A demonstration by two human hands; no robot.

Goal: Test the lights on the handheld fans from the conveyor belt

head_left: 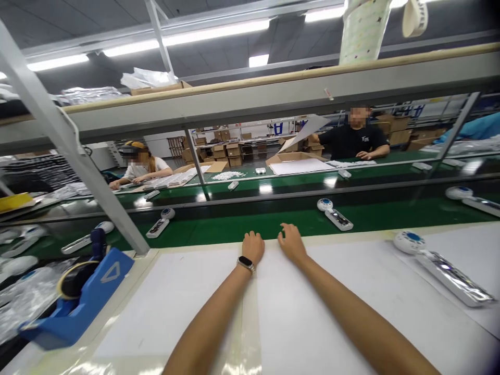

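My left hand [253,247], with a dark-faced watch [246,262] at the wrist, rests at the far edge of the white worktop [203,291]. Its fingers lie flat toward the green conveyor belt [219,229], holding nothing. A short gap to the right, my right hand [292,241] is at the same edge, fingers apart and nothing in them. Beyond it on the belt lies a white device with a round head and an open-looking long body [339,220]. A similar device [453,276] lies on the worktop at the right.
A blue tape dispenser [84,297] stands at the left by a slanted metal post [78,156]. More devices lie on the belt, one [158,227] left of my hands. A shelf [250,94] crosses overhead. Two people [361,138] work across the line, near an open carton [297,164].
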